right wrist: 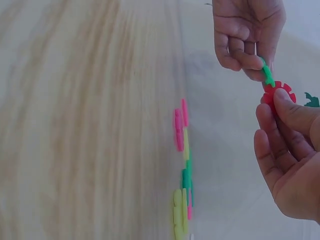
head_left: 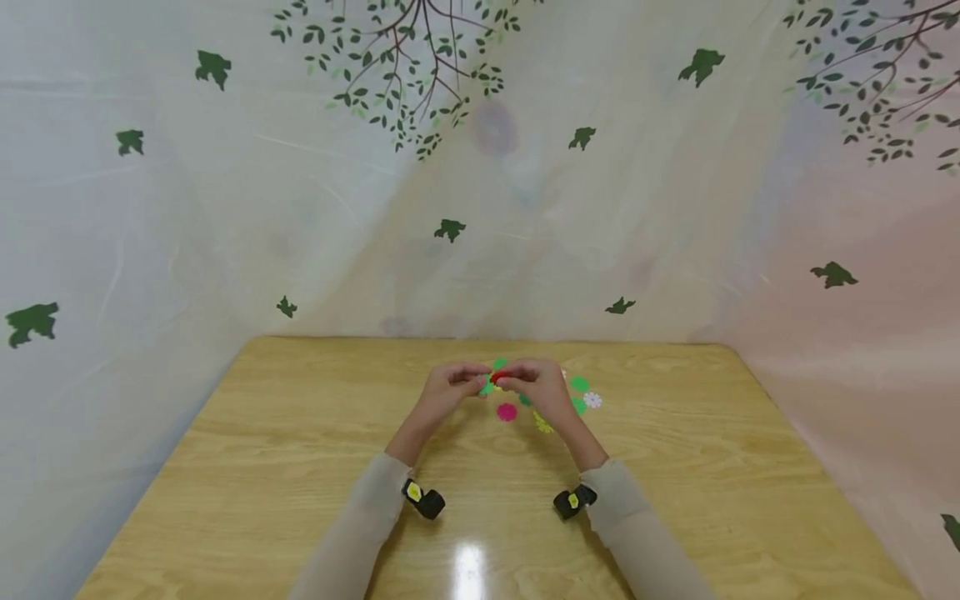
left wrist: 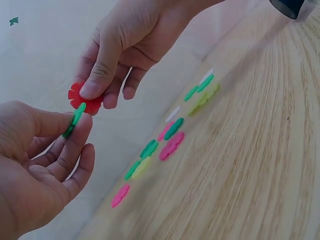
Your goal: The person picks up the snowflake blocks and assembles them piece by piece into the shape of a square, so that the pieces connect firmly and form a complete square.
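A wooden table [head_left: 300,442] is showing a streaky grain and reflecting a bright patch near the wearer. Toward its far edge, flat discs are lying loosely grouped: a pink disc [head_left: 506,412], yellow discs [head_left: 543,424] to its right and slightly nearer, and, farther right, a white disc [head_left: 592,400] sitting just beside a green disc [head_left: 578,406].

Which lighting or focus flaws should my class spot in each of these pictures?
Head view: a white glare patch on the table near the bottom edge, with soft shadows beside the sleeves; left wrist view: a dim shadow band at upper right, though the red disc's notches read clearly; right wrist view: the wood grain looks soft and smeared.
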Demonstrator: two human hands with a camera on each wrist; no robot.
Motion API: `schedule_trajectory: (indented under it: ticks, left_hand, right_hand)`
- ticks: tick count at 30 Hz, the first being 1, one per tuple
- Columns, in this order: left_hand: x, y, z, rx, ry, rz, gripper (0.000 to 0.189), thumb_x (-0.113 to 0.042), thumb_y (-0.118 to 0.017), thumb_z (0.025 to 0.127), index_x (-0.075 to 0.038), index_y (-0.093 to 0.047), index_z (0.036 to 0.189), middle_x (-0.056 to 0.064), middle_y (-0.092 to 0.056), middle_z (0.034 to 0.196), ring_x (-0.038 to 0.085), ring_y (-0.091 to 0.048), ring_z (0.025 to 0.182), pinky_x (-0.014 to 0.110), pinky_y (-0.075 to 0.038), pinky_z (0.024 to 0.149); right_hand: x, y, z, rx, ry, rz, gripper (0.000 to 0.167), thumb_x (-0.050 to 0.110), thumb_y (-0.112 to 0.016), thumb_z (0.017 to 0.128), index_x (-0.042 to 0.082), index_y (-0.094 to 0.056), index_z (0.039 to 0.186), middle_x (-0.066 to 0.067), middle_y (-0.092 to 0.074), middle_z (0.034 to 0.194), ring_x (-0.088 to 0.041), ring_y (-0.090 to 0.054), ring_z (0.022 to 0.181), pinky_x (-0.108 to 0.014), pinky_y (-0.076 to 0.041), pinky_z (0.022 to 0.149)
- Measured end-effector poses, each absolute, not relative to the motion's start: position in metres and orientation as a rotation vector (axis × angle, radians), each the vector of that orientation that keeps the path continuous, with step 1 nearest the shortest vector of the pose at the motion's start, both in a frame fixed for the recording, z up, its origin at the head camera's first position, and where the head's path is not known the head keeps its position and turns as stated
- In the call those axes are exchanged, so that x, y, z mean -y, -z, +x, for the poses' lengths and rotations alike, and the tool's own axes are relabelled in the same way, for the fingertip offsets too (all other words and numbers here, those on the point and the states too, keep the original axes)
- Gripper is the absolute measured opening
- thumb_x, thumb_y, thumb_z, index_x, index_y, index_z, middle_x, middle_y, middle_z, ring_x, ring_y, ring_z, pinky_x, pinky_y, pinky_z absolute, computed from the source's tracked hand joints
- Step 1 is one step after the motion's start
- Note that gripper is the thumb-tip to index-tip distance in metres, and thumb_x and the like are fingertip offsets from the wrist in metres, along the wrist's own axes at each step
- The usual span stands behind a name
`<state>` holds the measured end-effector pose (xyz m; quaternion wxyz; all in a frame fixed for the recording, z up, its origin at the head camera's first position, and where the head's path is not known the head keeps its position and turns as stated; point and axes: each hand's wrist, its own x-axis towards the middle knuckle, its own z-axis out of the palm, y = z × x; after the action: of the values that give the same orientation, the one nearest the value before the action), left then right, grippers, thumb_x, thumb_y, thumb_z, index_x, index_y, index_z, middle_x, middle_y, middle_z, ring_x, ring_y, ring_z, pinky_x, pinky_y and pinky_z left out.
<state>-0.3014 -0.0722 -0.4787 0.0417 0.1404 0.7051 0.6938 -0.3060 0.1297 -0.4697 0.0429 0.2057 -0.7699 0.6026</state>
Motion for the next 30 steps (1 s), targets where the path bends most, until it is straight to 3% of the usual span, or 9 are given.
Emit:
schedule_trajectory:
  ticks: [5, 11, 19, 25, 30]
  left_hand:
    - [0.074, 0.477, -0.298, -2.155, -2.131, 0.394, 0.025, 0.001, -0.064, 0.097, 0.011, -0.067, 0.120, 0.024, -0.072, 0.110, 0.028, -0.073, 0.087, 0.056, -0.057, 0.094]
    - [0.074, 0.474, -0.295, -2.163, -2.136, 0.412, 0.025, 0.005, -0.063, 0.096, 0.016, -0.064, 0.118, 0.028, -0.071, 0.103, 0.023, -0.071, 0.078, 0.056, -0.058, 0.090]
    - [0.068, 0.473, -0.295, -2.164, -2.154, 0.406, 0.022, 0.007, -0.063, 0.095, 0.018, -0.064, 0.114, 0.027, -0.072, 0.100, 0.014, -0.068, 0.071, 0.055, -0.060, 0.086]
    - [0.062, 0.472, -0.292, -2.190, -2.151, 0.369, 0.020, 0.008, -0.062, 0.095, 0.018, -0.064, 0.113, 0.022, -0.071, 0.094, 0.011, -0.067, 0.069, 0.058, -0.060, 0.086]
    - [0.059, 0.471, -0.288, -2.205, -2.148, 0.354, 0.019, 0.008, -0.062, 0.095, 0.016, -0.065, 0.112, 0.018, -0.071, 0.091, 0.013, -0.067, 0.070, 0.058, -0.059, 0.085]
  right_hand:
    - [-0.124, 0.469, -0.300, 2.339, -1.809, 0.619, 0.009, 0.002, -0.076, 0.088, -0.004, -0.073, 0.095, -0.022, -0.075, 0.094, -0.007, -0.071, 0.077, -0.047, -0.063, 0.079]
    - [-0.120, 0.466, -0.298, 2.386, -1.700, 0.520, 0.005, 0.003, -0.079, 0.086, -0.001, -0.076, 0.088, -0.016, -0.077, 0.089, -0.004, -0.069, 0.076, -0.021, -0.058, 0.070]
    - [-0.122, 0.463, -0.300, 2.357, -1.715, 0.477, 0.005, -0.001, -0.081, 0.083, -0.004, -0.077, 0.083, -0.021, -0.076, 0.088, -0.012, -0.070, 0.076, -0.040, -0.063, 0.070]
    - [-0.124, 0.461, -0.300, 2.335, -1.739, 0.459, 0.007, -0.004, -0.082, 0.079, -0.005, -0.076, 0.078, -0.021, -0.075, 0.084, -0.002, -0.067, 0.070, -0.034, -0.062, 0.065]
    - [-0.126, 0.463, -0.299, 2.318, -1.779, 0.450, 0.007, -0.004, -0.082, 0.080, -0.005, -0.076, 0.079, -0.023, -0.075, 0.085, -0.003, -0.067, 0.070, -0.026, -0.059, 0.062]
